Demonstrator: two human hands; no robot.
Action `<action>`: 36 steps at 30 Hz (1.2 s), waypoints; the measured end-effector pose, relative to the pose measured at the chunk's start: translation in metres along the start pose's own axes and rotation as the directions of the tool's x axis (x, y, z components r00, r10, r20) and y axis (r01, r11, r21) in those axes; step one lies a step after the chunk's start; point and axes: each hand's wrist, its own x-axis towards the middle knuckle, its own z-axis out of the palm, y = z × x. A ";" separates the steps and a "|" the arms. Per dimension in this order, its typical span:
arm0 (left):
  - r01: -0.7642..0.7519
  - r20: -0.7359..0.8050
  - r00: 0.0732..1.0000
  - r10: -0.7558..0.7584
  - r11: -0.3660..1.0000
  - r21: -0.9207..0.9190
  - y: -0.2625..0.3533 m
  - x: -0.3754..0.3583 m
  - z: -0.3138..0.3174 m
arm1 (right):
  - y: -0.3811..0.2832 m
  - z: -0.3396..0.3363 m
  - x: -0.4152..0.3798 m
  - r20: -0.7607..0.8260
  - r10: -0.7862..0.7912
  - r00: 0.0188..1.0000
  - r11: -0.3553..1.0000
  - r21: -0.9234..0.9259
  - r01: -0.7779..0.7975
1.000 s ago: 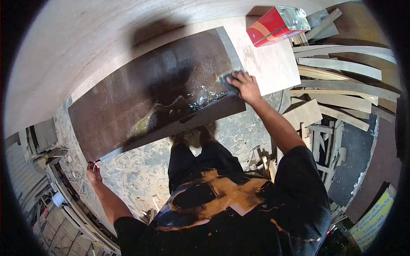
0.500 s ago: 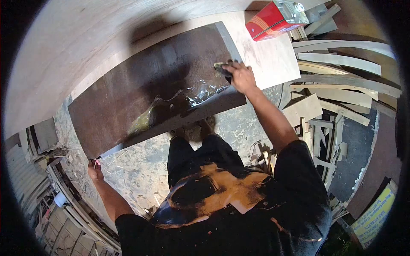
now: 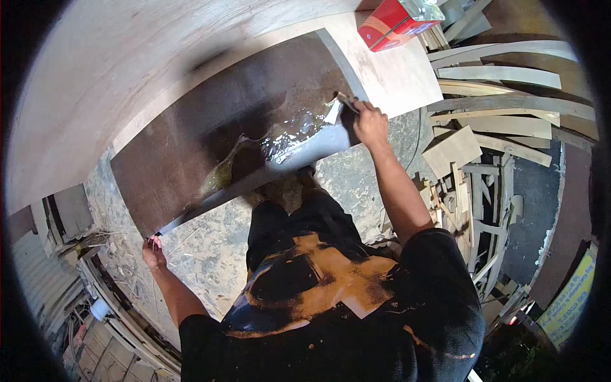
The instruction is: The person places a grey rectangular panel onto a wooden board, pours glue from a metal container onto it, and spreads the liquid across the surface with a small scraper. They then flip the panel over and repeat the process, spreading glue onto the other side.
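Note:
A dark brown sheet (image 3: pixel 191 121) lies on a pale board, its near edge overhanging the floor. A glossy wet patch of clear, glue-like liquid (image 3: pixel 289 140) spreads along the near right half of the sheet. My right hand (image 3: pixel 371 124) is closed around a flat hand spreader (image 3: pixel 345 100), which is at the sheet's right side just beyond the liquid. My left hand (image 3: pixel 153 253) pinches the sheet's near left corner, its fingertips partly hidden there.
A red metal can (image 3: pixel 391 28) stands on the pale board (image 3: pixel 404 86) at the back right. Curved wooden strips (image 3: pixel 503 102) and offcuts are piled on the right. A large pale panel (image 3: pixel 95 95) rises at the far left. Scraps litter the concrete floor (image 3: pixel 216 248).
My right hand has drawn the spreader slightly toward me and to the right, along the sheet's right side. Wet liquid now reaches farther right. My left hand stays at the corner.

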 end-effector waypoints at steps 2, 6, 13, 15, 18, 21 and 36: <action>0.021 0.017 1.000 -0.021 1.000 -0.008 0.002 0.005 -0.005 | -0.003 0.014 -0.006 -0.007 0.060 0.998 0.997 -0.046 -0.060; 0.026 0.017 1.000 -0.026 1.000 -0.018 0.007 0.001 -0.004 | -0.007 0.020 -0.039 -0.009 -0.068 0.998 0.993 -0.092 0.067; 0.018 0.049 0.999 -0.017 1.000 -0.011 -0.004 0.013 -0.015 | 0.015 0.012 -0.006 -0.093 -0.087 0.992 0.996 -0.038 0.083; 0.020 0.040 0.999 -0.019 0.999 -0.036 -0.005 0.020 -0.013 | 0.005 0.038 -0.010 -0.078 -0.122 0.989 0.986 -0.121 0.112; 0.003 0.027 1.000 -0.002 0.999 -0.038 0.002 0.006 -0.003 | -0.026 0.013 -0.021 0.191 -0.179 0.965 0.977 -0.085 0.198; 0.027 0.028 0.999 -0.027 0.999 -0.019 0.002 0.014 -0.009 | -0.038 -0.028 0.013 0.154 -0.056 0.986 0.995 0.095 0.042; 0.030 0.008 1.000 -0.030 0.996 -0.086 0.001 0.006 0.004 | -0.065 0.006 -0.044 0.125 -0.402 0.907 0.915 0.019 0.403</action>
